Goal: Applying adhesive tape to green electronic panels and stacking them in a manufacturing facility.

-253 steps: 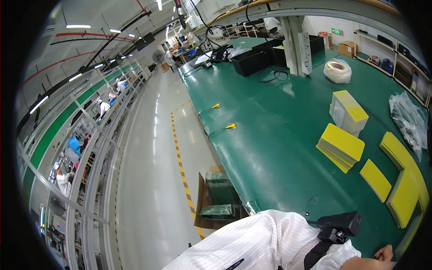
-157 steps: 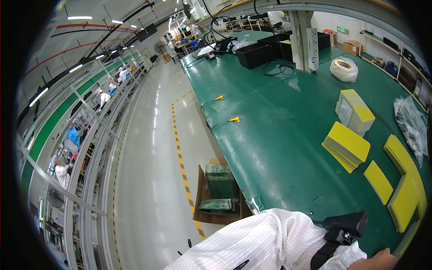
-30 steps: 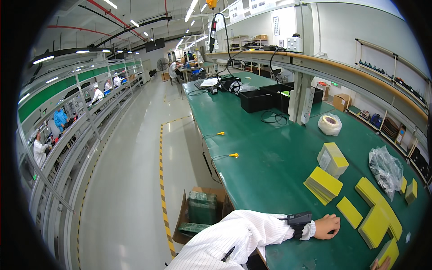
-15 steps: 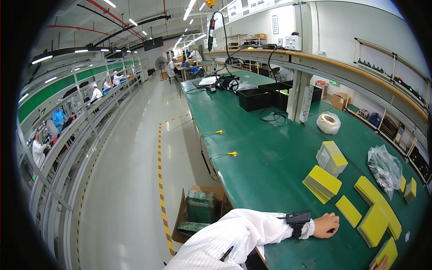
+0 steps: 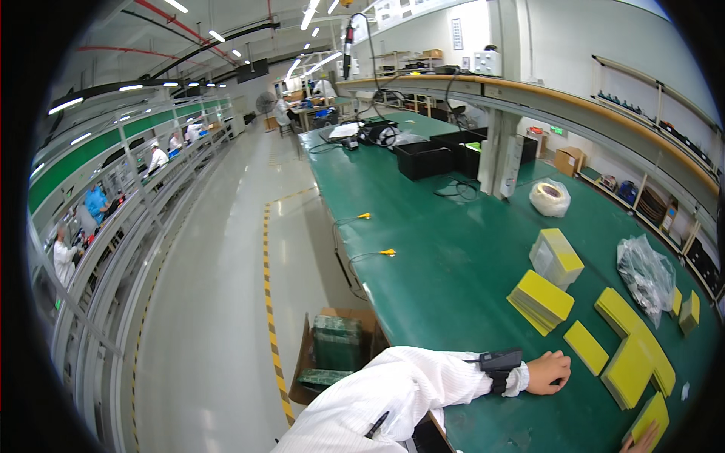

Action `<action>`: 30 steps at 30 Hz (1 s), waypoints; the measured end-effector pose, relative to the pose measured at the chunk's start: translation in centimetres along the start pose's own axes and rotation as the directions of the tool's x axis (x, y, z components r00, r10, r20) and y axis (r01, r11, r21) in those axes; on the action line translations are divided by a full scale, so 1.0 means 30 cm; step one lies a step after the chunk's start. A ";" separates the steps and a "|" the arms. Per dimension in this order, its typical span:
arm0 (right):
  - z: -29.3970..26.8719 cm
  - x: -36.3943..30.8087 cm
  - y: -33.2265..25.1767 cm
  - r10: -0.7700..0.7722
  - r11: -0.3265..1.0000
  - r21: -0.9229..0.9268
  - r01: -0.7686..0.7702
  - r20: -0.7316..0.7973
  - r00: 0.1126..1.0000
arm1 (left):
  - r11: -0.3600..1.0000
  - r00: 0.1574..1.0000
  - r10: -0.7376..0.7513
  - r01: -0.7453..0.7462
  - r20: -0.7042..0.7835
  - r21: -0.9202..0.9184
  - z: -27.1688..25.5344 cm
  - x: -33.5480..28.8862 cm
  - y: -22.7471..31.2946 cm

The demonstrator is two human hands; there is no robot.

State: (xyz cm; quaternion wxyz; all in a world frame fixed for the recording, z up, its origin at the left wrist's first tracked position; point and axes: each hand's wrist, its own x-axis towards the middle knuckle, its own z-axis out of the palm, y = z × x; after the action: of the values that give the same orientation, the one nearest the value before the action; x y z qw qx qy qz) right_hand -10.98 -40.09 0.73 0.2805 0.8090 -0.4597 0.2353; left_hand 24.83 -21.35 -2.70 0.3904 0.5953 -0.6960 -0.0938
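Observation:
My left hand (image 5: 549, 373) rests on the green table with its fingers curled in and nothing visible in them. A black device is strapped to that wrist over the white sleeve. Just beyond the hand lies a flat yellow rectangular piece (image 5: 586, 348). At the lower right edge, the fingers of my right hand (image 5: 641, 440) press against a yellow rectangular piece (image 5: 652, 420), held at a tilt; most of this hand is cut off. Next to it lie fanned yellow pieces (image 5: 629, 375). Farther away sit another yellow stack (image 5: 541, 300) and a taller wrapped yellow block (image 5: 556, 257).
A crumpled clear plastic bag (image 5: 646, 275) and a wrapped tape roll (image 5: 550, 198) lie on the table (image 5: 438, 264). Black bins (image 5: 425, 160) stand farther back by a metal post (image 5: 500, 155). A cardboard box (image 5: 370, 332) with green packs sits below the left edge.
The view has shifted slightly. My left hand stays in place with its fingers curled. My right hand still has the yellow piece, with hardly any movement.

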 end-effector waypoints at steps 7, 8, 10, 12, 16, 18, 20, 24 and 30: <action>0.006 0.011 -0.076 0.071 0.935 0.338 -0.108 0.119 0.990 | 0.990 0.993 0.101 -0.094 -0.064 0.106 -0.065 -0.010 -0.011; -0.005 0.014 -0.089 0.056 0.946 0.314 -0.078 0.077 0.995 | 0.992 0.997 0.074 -0.071 -0.028 0.104 -0.072 -0.008 -0.015; -0.033 0.034 -0.117 0.016 0.936 0.351 -0.032 0.049 0.999 | 0.991 0.999 0.042 -0.043 0.013 0.124 -0.098 -0.026 -0.008; -0.069 0.040 -0.133 0.006 0.945 0.327 -0.006 0.002 1.000 | 0.993 0.999 -0.008 0.002 0.047 0.115 -0.106 -0.023 0.000; -0.082 0.023 -0.099 0.043 0.941 0.337 -0.039 -0.006 0.999 | 0.994 0.994 -0.036 0.025 0.102 0.103 -0.101 0.009 0.051; -0.088 0.012 -0.096 0.056 0.966 0.250 -0.067 0.051 0.997 | 0.996 0.992 -0.032 0.021 0.123 0.091 -0.092 0.012 0.051; -0.081 0.006 -0.100 0.060 0.981 0.176 -0.078 0.106 0.993 | 0.995 0.990 -0.043 0.031 0.135 0.091 -0.099 0.007 0.053; -0.076 0.005 -0.116 0.052 0.966 0.245 -0.086 0.142 0.988 | 0.993 0.989 -0.057 0.043 0.136 0.107 -0.116 -0.005 0.056; -0.135 0.011 -0.170 -0.083 0.952 0.300 0.058 0.071 0.994 | 0.991 0.986 -0.092 0.077 0.137 0.108 -0.117 -0.001 0.063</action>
State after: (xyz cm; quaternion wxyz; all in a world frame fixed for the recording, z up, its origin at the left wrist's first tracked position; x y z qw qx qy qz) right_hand -6.86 -35.43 2.68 0.1447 0.8670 -0.4011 0.2579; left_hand 25.70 -19.64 0.81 0.3049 0.6353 -0.6999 -0.1167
